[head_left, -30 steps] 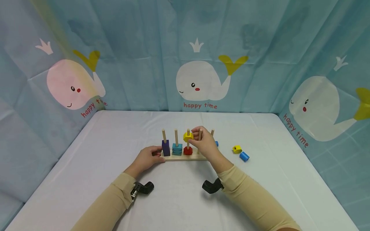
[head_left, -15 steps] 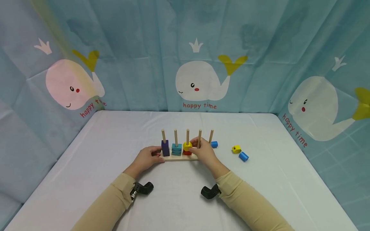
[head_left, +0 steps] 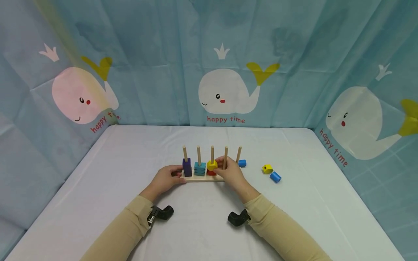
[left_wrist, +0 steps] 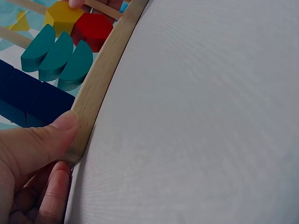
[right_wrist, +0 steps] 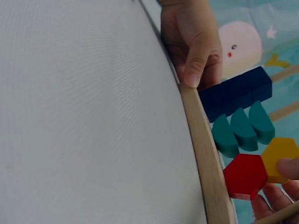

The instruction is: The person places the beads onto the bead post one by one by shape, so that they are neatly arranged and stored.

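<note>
A wooden peg stacker (head_left: 196, 179) with several upright pegs stands on the table. My left hand (head_left: 166, 178) grips its left end, thumb (left_wrist: 65, 123) on the base and fingers curled at the end. Dark blue blocks (head_left: 187, 168) fill the lower part of the leftmost peg. Beside them, teal half-round blocks (left_wrist: 56, 56) are stacked on the second peg. On the third peg, a yellow hexagonal block (head_left: 212, 165) rests against a red hexagonal block (right_wrist: 245, 175) below it. My right hand (head_left: 233, 175) pinches the yellow block, its fingers reaching around the fourth peg (head_left: 226, 154).
Right of the stacker lie a yellow block (head_left: 267, 169) and a blue cylinder (head_left: 275, 177). Another blue cylinder (head_left: 242, 163) lies close behind the last peg (head_left: 239, 154). A whale-print curtain (head_left: 147, 90) surrounds the white table (head_left: 137, 152).
My right hand has lowered the yellow hexagonal block down the third peg onto the red one, then stayed there. My left hand has kept its place on the stacker's end.
</note>
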### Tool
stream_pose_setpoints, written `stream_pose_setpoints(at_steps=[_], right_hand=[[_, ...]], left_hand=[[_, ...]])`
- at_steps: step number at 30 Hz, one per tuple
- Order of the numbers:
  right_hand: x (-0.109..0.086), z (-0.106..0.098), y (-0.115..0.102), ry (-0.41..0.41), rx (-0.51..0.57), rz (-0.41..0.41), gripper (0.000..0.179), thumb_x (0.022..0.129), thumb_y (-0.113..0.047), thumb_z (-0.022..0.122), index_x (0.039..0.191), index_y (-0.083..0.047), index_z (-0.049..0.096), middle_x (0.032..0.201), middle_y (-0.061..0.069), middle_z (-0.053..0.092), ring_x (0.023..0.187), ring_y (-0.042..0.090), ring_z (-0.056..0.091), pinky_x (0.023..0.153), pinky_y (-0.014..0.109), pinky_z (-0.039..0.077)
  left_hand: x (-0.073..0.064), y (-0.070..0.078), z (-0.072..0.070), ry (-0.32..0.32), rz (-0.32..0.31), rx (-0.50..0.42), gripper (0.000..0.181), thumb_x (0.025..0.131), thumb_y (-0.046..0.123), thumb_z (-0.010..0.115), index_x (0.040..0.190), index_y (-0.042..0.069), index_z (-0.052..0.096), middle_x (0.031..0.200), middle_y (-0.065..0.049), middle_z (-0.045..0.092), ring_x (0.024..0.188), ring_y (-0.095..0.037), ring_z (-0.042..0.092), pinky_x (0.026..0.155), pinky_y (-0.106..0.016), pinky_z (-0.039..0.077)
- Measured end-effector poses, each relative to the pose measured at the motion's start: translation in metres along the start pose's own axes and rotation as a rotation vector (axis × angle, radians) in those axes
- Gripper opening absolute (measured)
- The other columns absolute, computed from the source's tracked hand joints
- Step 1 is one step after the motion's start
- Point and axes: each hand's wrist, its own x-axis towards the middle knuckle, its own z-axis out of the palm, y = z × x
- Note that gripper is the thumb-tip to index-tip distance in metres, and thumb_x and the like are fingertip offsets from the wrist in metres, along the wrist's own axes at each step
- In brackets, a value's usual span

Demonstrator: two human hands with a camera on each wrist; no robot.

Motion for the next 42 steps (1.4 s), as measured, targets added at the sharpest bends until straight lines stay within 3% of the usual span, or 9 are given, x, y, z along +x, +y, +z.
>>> stream_pose_setpoints(at_steps=[14,25,34,42], right_hand=[[-0.018,-0.026,-0.016,-0.045,-0.014,-0.094,0.047,0.083,-0.008,0.066,0.128,-0.008,0.052,0.124,0.010,0.056,0.115,0.026,0.051,0.098,0.041,0.037],[-0.036,-0.054,-0.021,-0.077,-0.034,-0.156,0.045,0.085,-0.006,0.063,0.128,-0.007,0.050,0.124,0.011,0.055,0.116,0.025,0.051,0.098,0.040,0.037],[-0.036,-0.095,-0.008,0.055,-0.124,-0.172,0.022,0.086,-0.007,0.062,0.108,-0.004,0.060,0.109,0.016,0.061,0.100,0.027,0.057,0.087,0.041,0.045],[-0.018,-0.139,0.025,0.202,-0.242,-0.094,0.025,0.088,-0.014,0.061,0.110,-0.003,0.059,0.115,0.015,0.058,0.109,0.030,0.052,0.091,0.043,0.042]], left_hand=[[-0.001,0.002,-0.001,-0.009,-0.006,0.006,0.059,0.073,0.028,0.077,0.125,0.010,0.057,0.103,-0.004,0.063,0.092,-0.017,0.055,0.082,-0.038,0.044],[0.000,0.001,-0.001,-0.006,-0.009,0.007,0.059,0.073,0.029,0.077,0.125,0.010,0.057,0.104,-0.003,0.063,0.091,-0.016,0.055,0.082,-0.038,0.044],[0.001,0.000,0.000,0.001,-0.002,0.015,0.059,0.072,0.028,0.078,0.124,0.010,0.058,0.100,-0.002,0.063,0.090,-0.016,0.055,0.081,-0.037,0.044],[-0.001,0.001,0.000,0.002,-0.003,-0.006,0.057,0.072,0.026,0.078,0.123,0.009,0.059,0.099,-0.002,0.063,0.089,-0.016,0.054,0.080,-0.037,0.044]])
